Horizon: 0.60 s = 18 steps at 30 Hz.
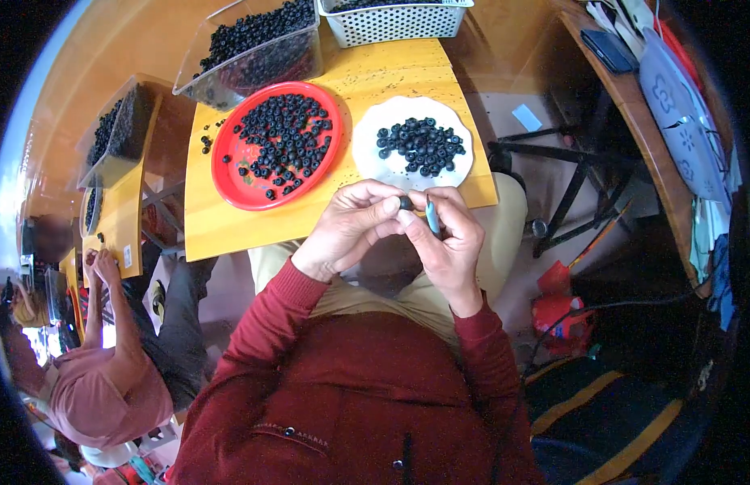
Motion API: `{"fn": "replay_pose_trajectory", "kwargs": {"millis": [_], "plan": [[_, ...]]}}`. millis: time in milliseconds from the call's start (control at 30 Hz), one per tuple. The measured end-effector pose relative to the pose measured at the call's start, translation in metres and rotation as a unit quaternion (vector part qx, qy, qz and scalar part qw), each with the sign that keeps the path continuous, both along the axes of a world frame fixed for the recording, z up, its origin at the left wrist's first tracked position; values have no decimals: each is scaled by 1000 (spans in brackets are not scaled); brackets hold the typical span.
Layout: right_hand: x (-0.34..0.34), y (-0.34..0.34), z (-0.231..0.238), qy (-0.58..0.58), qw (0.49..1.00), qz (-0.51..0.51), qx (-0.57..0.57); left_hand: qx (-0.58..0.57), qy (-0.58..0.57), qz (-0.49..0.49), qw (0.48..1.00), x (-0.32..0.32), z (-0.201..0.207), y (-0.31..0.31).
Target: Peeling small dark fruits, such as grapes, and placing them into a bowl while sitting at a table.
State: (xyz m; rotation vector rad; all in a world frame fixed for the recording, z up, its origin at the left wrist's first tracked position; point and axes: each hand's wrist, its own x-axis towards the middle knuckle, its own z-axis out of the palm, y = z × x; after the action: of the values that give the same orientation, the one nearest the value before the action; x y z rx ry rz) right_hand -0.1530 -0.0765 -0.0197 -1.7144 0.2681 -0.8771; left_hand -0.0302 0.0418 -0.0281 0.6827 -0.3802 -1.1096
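- The yellow table (238, 230) is the largest thing in front of the person, and small dark specks lie on its far part.
- At its far left edge stands a clear plastic bin (217, 90), in which many dark round pieces are heaped.
- Near this bin is a red plate (221, 174); its dark pieces are spread loosely, and a few others lie on the wood at its left.
- To the right of the red plate, apart from it, there is a white plate (371, 162) with a wavy rim, which carries a smaller group of dark pieces in its middle.
- The left hand (355, 222) is just before the two plates, its thumb and fingers pinching one piece.
- The right hand (452, 238) is close beside it, with thumb and fingers closed around a slim light-blue tool (432, 220), which is held tilted.
- The single dark round piece (405, 203) is between the two hands, at the left fingertips; whether the tool touches it, I cannot say surely, because the fingers partly cover this place.
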Motion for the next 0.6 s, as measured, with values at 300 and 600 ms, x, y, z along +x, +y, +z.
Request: {"fn": "replay_pose_trajectory", "kwargs": {"millis": [300, 600], "plan": [[-2, 3, 7, 35, 999, 34, -12, -25, 25, 9, 999, 1, -6, 4], [-12, -8, 10, 70, 991, 53, -98, -44, 31, 22, 998, 4, -13, 7]]}}
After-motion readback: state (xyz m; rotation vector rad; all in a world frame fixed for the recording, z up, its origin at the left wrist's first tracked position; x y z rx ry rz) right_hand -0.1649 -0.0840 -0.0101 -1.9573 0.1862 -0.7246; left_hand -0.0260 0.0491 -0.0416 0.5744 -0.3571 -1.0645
